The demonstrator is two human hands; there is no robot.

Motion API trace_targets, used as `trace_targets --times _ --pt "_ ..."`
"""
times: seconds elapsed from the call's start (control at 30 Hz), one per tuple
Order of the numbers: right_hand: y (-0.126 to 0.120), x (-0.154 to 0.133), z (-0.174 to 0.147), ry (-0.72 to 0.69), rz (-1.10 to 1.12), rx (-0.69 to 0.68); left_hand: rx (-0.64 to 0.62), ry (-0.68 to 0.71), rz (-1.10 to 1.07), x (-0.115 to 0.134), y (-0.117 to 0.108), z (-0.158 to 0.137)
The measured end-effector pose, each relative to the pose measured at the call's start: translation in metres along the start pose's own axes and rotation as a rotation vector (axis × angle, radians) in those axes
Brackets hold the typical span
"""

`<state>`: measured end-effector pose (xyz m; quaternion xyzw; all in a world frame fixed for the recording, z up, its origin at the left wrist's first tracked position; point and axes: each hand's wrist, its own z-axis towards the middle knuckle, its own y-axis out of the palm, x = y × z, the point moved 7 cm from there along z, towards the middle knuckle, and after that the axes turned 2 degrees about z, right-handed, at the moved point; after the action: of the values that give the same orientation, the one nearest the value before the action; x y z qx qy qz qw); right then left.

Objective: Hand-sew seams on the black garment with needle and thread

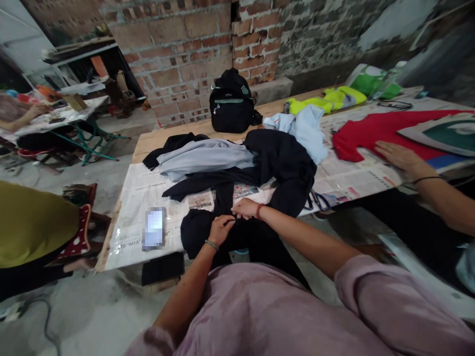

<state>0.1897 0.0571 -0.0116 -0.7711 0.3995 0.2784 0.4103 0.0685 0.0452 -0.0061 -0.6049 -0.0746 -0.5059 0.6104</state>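
A black garment (284, 155) with a pale grey lining (208, 157) lies crumpled across the front of the table, and part of it hangs over the edge towards me. At that near edge my left hand (221, 229) pinches the black cloth between thumb and fingers. My right hand (245, 208) is closed just beside it, its fingertips almost touching the left ones. Whatever sits between the right fingertips is too small to make out. Dark-handled scissors (318, 201) lie at the table edge, right of the garment.
A phone (154, 228) lies on the newspaper-covered table (129, 198) at left. Behind the garment stands a black backpack (230, 104). To the right, another person's hand (399, 155) rests near a red garment (371, 131) and an iron (441, 132). Someone in yellow-green (37, 222) sits left.
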Motion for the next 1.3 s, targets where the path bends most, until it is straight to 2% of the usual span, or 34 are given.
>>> trace_targets --times 0.13,0.27,0.47,0.8,1.3 --pt "-0.002 0.007 -0.002 0.017 0.224 -0.049 -0.005 -0.007 -0.008 0.0 0.001 0.0" --pt "-0.002 0.009 -0.003 0.041 0.302 -0.043 0.002 -0.009 -0.016 -0.001 0.001 -0.001" --pt "-0.007 0.013 -0.005 0.074 0.241 0.02 0.014 0.003 -0.019 -0.002 0.001 -0.001" --pt "-0.007 0.01 -0.005 0.031 0.22 0.038 -0.006 -0.02 -0.009 -0.002 0.002 -0.001" --pt "-0.005 0.012 0.002 0.025 0.183 0.083 0.001 0.032 0.003 -0.002 0.005 -0.002"
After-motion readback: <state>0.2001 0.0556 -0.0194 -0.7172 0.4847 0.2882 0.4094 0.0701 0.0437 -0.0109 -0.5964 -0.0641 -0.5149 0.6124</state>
